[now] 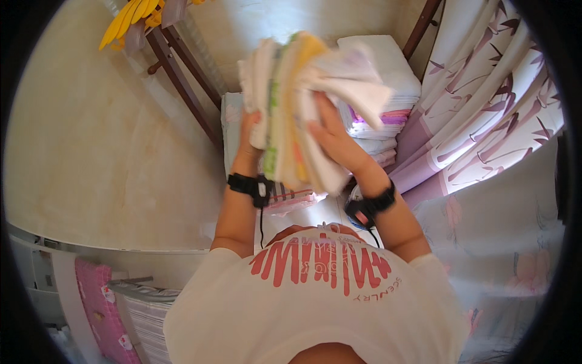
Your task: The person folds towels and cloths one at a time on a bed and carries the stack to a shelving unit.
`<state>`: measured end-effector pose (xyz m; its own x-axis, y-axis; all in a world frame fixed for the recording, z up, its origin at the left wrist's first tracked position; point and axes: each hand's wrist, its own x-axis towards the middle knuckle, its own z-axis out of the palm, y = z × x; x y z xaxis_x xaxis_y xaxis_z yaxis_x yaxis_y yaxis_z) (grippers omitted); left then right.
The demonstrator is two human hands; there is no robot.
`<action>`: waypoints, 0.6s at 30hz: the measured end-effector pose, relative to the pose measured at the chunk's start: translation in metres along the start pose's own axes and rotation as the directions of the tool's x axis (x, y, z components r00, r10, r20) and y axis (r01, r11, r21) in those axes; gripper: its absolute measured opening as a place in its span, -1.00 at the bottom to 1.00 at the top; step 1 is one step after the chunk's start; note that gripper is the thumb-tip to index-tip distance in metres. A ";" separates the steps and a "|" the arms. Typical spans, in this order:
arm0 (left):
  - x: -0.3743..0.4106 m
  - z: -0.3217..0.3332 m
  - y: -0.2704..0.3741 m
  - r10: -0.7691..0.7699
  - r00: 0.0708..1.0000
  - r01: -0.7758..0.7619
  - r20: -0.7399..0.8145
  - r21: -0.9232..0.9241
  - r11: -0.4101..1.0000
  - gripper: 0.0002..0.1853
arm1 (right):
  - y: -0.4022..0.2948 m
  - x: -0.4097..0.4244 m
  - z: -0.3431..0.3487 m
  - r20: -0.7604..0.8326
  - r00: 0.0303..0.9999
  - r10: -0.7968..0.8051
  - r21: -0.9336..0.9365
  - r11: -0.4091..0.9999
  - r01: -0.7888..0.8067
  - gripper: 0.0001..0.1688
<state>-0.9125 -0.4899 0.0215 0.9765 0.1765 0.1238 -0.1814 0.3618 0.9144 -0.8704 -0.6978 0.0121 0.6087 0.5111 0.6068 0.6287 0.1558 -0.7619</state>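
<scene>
A thick bundle of folded cloths (284,109) in white, yellow and green is held up in front of me, blurred by motion. On its left side my left hand (249,129) grips the edge, its fingers mostly hidden behind the fabric. From the right my right hand (334,132) presses against the bundle, fingers spread over the outer cloth. A loose white cloth end (359,86) flares out at the upper right. Behind it stands a stack of folded white, pink and purple textiles (382,118).
White curtains with purple bamboo print (491,100) hang at the right. A dark wooden rack post (182,82) leans at the left, yellow hangers (132,20) above it. Floral bedding (500,273) lies at the lower right. A pink cloth (107,314) hangs at the lower left.
</scene>
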 end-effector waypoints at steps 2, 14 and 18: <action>0.004 -0.042 0.016 0.144 0.972 -0.122 -0.185 0.129 0.984 -0.48 | 0.036 0.037 0.030 0.175 0.967 0.187 -0.225 0.964 -0.145 -0.12; -0.048 -0.053 -0.043 0.442 0.896 0.146 -0.053 0.973 -0.180 -0.35 | 0.108 0.025 0.099 0.599 0.763 0.242 -0.573 0.796 0.197 -0.36; -0.048 -0.093 -0.049 0.346 0.922 0.215 -0.173 0.973 -0.086 -0.35 | 0.098 0.037 0.112 0.385 0.903 0.193 -0.550 0.833 0.057 -0.46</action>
<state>-0.9614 -0.4312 -0.0653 0.8174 0.4465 0.3640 0.3391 -0.8837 0.3227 -0.8407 -0.5690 -0.0659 0.4843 0.8167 0.3138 0.8244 -0.3059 -0.4762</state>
